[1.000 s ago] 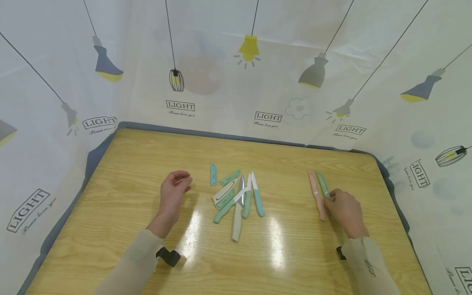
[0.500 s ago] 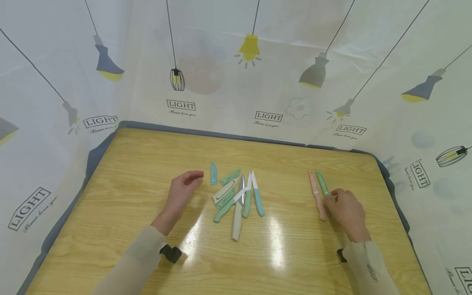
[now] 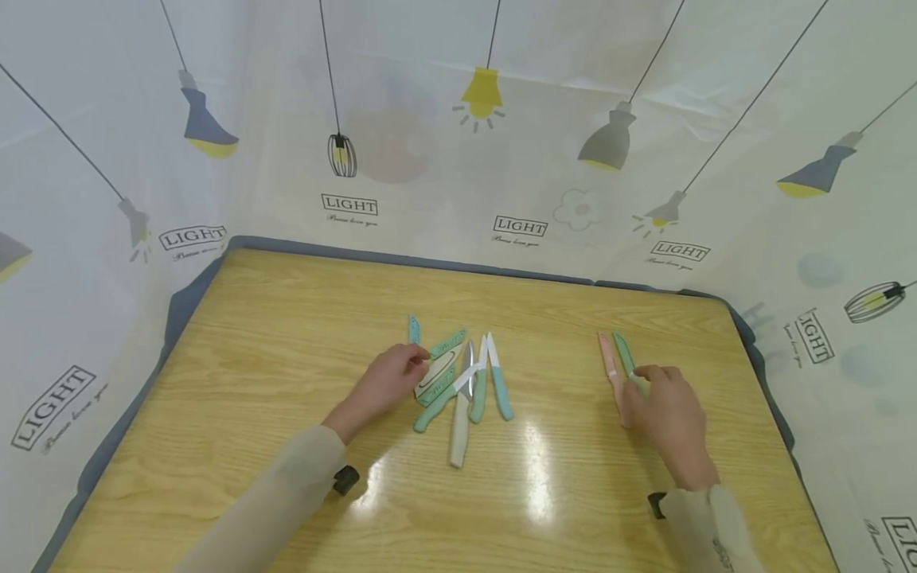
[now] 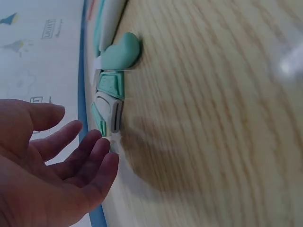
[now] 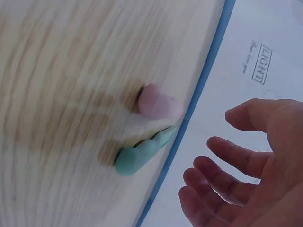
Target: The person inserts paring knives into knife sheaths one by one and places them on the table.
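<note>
My left hand (image 3: 390, 380) hovers at the left of the pile, its relaxed fingers near a cream blade sheath (image 3: 442, 366) and two green sheaths (image 3: 438, 387). It partly hides a blue sheath (image 3: 413, 328). In the left wrist view no object lies between that hand's thumb and fingers. Right of the sheaths lie bare knives: a cream-handled knife (image 3: 459, 434), two green-handled knives (image 3: 433, 414) and a blue-handled knife (image 3: 503, 390). My right hand (image 3: 669, 414) is over a green sheathed knife (image 3: 625, 352), beside a pink sheathed knife (image 3: 606, 350); the right wrist view shows its fingers apart from both handles.
The wooden table (image 3: 559, 493) has a blue-grey edge (image 3: 430, 265) along its back. Behind and at both sides hangs a white cloth (image 3: 444, 191) printed with lamps. Each wrist carries a small black device (image 3: 346, 480).
My left hand has moved right to the sheaths and now covers part of the blue one. My right hand has stayed by the green sheathed knife, shifting only slightly.
</note>
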`<state>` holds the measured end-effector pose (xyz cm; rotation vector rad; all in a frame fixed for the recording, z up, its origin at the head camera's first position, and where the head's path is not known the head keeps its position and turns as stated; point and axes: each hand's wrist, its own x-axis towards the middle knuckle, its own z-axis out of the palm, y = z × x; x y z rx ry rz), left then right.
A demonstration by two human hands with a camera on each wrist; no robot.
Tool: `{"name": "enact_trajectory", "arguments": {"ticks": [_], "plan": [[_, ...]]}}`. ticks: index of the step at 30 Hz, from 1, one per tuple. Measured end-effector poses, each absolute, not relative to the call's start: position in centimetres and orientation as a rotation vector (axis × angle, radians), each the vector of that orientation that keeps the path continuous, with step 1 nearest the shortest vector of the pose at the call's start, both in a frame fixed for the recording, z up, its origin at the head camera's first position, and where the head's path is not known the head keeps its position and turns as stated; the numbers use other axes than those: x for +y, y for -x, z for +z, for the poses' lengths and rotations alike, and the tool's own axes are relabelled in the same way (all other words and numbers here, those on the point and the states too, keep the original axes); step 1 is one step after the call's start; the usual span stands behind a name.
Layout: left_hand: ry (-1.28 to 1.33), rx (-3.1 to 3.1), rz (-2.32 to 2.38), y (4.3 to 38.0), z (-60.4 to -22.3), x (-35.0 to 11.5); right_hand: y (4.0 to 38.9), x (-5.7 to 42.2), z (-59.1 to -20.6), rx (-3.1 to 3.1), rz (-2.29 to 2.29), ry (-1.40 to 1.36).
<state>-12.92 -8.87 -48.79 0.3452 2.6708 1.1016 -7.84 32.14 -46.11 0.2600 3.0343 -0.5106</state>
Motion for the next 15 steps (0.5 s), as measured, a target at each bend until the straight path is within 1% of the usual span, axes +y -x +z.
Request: {"name": "enact_trajectory", "arguments": {"ticks": [7, 15], "plan": [[-0.428, 2.759, 0.81, 13.6, -49.4, -7.9, 7.2, 30.8, -46.0, 3.104, -0.541, -0.15], [-0.482, 2.834, 0.684, 13.9, -49.9, -7.2, 6.8, 29.8, -46.0, 3.154, -0.545, -0.072]]}}
